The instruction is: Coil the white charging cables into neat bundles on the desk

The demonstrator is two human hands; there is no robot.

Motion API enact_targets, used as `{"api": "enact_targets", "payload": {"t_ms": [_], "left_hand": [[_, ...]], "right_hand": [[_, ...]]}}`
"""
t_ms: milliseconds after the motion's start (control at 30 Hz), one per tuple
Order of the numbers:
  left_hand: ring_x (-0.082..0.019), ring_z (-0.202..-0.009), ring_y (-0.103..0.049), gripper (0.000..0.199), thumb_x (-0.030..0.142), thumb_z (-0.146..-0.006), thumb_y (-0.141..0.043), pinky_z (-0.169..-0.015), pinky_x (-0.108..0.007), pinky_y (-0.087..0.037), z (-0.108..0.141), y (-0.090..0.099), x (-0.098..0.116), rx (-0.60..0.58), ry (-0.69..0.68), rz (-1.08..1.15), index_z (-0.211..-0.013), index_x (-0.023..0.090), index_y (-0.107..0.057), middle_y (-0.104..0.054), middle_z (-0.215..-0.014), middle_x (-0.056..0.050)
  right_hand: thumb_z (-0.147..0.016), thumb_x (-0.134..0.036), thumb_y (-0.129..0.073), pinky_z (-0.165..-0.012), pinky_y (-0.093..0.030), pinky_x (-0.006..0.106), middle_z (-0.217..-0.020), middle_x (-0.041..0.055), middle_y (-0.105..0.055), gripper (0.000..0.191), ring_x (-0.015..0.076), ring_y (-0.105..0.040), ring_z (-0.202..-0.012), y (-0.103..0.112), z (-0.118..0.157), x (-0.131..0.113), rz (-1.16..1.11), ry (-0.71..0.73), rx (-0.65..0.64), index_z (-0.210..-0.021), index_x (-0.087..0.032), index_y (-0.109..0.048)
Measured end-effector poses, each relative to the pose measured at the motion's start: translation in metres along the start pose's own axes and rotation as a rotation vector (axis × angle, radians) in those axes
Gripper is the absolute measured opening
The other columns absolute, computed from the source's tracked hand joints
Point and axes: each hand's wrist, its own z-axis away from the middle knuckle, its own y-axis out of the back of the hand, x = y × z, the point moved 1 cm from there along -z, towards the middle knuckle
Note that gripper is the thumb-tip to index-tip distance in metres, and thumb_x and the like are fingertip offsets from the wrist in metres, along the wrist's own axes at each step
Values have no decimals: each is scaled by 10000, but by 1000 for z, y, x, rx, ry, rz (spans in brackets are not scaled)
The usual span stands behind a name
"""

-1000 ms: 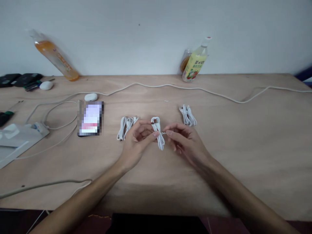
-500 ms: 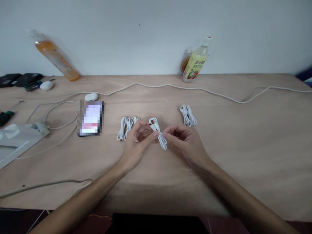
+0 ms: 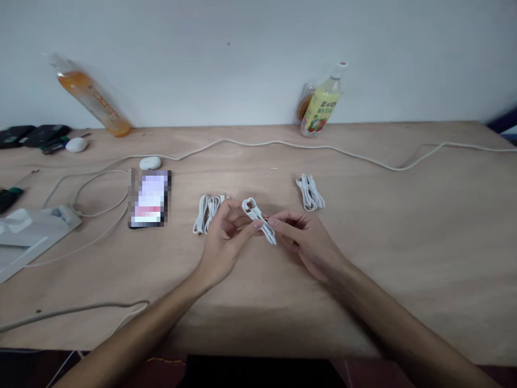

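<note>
A folded white cable bundle (image 3: pixel 258 218) is held above the table between both hands, tilted, its connector end up and to the left. My left hand (image 3: pixel 232 231) pinches it from the left with thumb and fingers. From the right, the closed thumb and forefinger of my right hand (image 3: pixel 297 231) meet at the bundle's middle; what exactly they pinch is too small to make out. Partly behind my left hand lie more white cable bundles (image 3: pixel 205 213). Another coiled bundle (image 3: pixel 310 192) rests on the table beyond my right hand.
A phone (image 3: pixel 150 198) and a white earbud case (image 3: pixel 149 163) lie at left. Bottles of orange drink (image 3: pixel 92 102) and yellow drink (image 3: pixel 322 106) lean against the wall. A long white cable (image 3: pixel 278 143) crosses the table (image 3: pixel 396 231). A plastic bag (image 3: pixel 36 234) lies at far left.
The held bundle has tilted further to the left at its top, and its connector end shows more clearly. My right fingers have closed in slightly at its middle.
</note>
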Motion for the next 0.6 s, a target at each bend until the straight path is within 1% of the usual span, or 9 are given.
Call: {"api": "enact_targets", "payload": {"t_ms": [67,200,300,367,500,567,600], "left_hand": [[-182,-885,-810,291,265,-917,-870,-847,-328,-678,1,-1,-1,23,-32,-46,-991,233,-590,-812,-940,3],[-175,-909,-802,276,225,-909,-861,-870,-315,-660,3,-1,-3,72,-82,-122,-997,233,-599,-819,-958,-4],[-191,-929,-797,268,238,-909,-858,-887,-339,-653,4,0,-3,92,-72,-167,-994,232,-604,-821,-977,-23],[-203,-943,-799,266,251,-909,-856,-893,-355,-652,5,-1,-3,96,-74,-171,-997,234,-605,-820,-987,-29],[-205,-939,-801,276,238,-897,-860,-869,-347,-655,5,-1,-2,99,-70,-169,-987,237,-600,-815,-978,-24],[-203,-943,-800,270,231,-896,-859,-866,-340,-655,5,-2,-2,102,-78,-172,-993,235,-608,-818,-991,-28],[-201,-944,-797,265,232,-896,-860,-870,-337,-653,5,-2,-1,104,-82,-174,-994,234,-614,-819,-996,-30]], "right_hand": [[-701,-499,-946,-589,-370,296,-556,-54,-493,310,123,-428,-590,-1,1,1,4,-4,18,-738,-212,-833],[-682,-528,-957,-527,-266,284,-570,-49,-506,356,104,-317,-565,-1,2,3,21,-16,58,-766,-202,-841],[-648,-572,-972,-483,-168,273,-573,-52,-499,406,92,-240,-550,0,2,3,-5,-79,32,-764,-208,-836],[-631,-594,-978,-470,-128,266,-580,-54,-485,431,88,-223,-549,0,2,3,-31,-115,5,-745,-209,-825],[-649,-595,-969,-454,-123,260,-577,-59,-451,432,88,-234,-543,1,3,4,-29,-117,-12,-725,-206,-797],[-691,-575,-949,-452,-156,258,-587,-56,-486,404,87,-261,-530,1,2,4,10,-75,11,-748,-209,-789],[-721,-558,-935,-456,-190,256,-600,-50,-519,380,90,-292,-527,2,2,4,40,-30,24,-761,-211,-784]]}}
